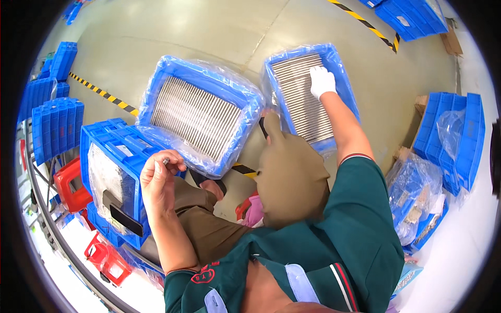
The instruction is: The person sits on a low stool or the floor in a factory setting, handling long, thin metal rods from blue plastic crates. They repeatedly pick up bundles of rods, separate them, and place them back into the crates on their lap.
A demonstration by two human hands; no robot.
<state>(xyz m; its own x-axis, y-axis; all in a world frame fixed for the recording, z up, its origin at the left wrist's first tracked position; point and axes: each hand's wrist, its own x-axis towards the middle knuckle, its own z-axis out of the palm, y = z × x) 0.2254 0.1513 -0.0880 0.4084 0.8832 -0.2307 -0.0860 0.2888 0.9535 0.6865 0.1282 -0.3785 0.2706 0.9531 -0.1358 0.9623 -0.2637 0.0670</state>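
Blue crate [334, 62], plastic-lined, packed with metal strips [300, 96]

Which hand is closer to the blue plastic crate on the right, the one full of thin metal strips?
The right hand, in a white glove, is nearer: it rests on the metal strips inside that blue plastic crate. The bare left hand is raised well away, lower left, pinching something small.

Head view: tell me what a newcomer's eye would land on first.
Two blue crates lined with clear plastic and packed with rows of thin metal parts fill the upper middle: the left crate and the right crate. The white-gloved right hand rests on the parts in the right crate. Lower left, the bare left hand pinches a small metal piece in its fingers.
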